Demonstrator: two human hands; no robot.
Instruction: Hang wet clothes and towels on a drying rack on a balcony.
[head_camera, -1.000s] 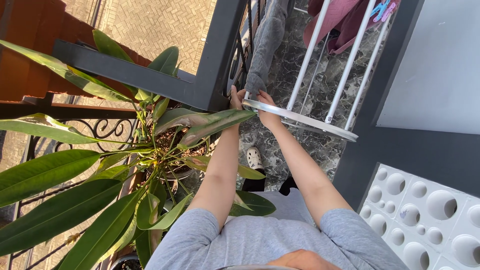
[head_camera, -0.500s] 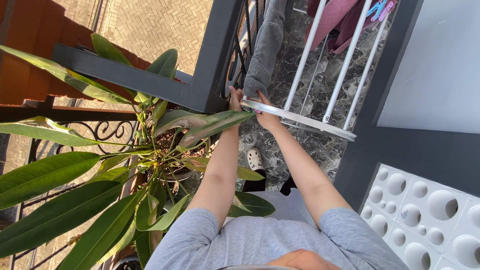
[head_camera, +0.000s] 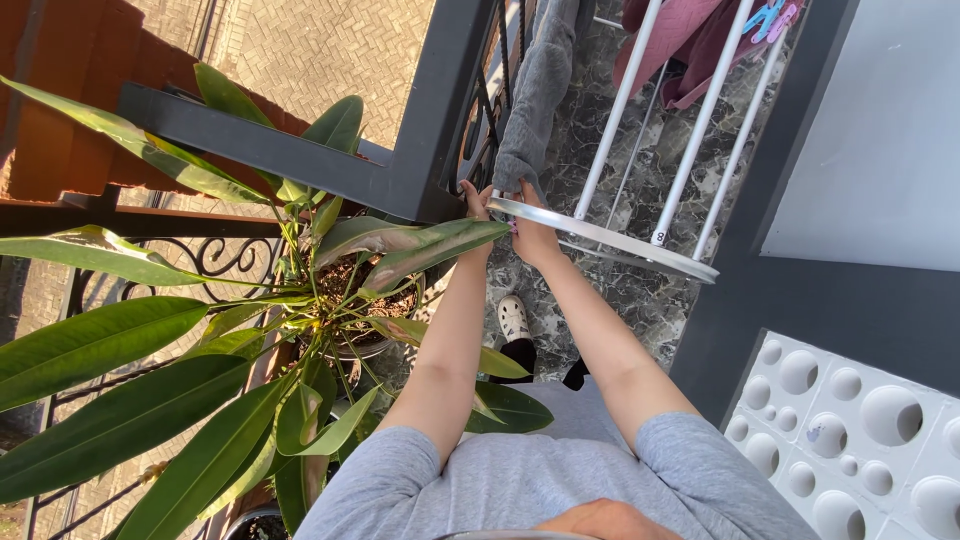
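Both hands sit at the near end rail of the white drying rack (head_camera: 620, 240), same as a second ago. View has shifted slightly; the hands haven't really moved.

Left hand (head_camera: 476, 203): at the rack's left corner, fingers curled around the lower hem of the grey towel (head_camera: 535, 95) that hangs over the rail. Looks pinched on the cloth, though the grip is partly hidden.

Right hand (head_camera: 533, 232): closed over the end rail just beside the towel hem, thumb on top.

Towel position: draped over the leftmost bar, running away from the person, hem at the corner between the two hands. No visible change in its hang, so the adjusting looks ongoing and unfinished.

Nearby: pink garment (head_camera: 670, 40) further up the rack, potted plant (head_camera: 340, 290) touching the left forearm, dark balcony railing (head_camera: 300, 160), marble floor (head_camera: 610, 290).
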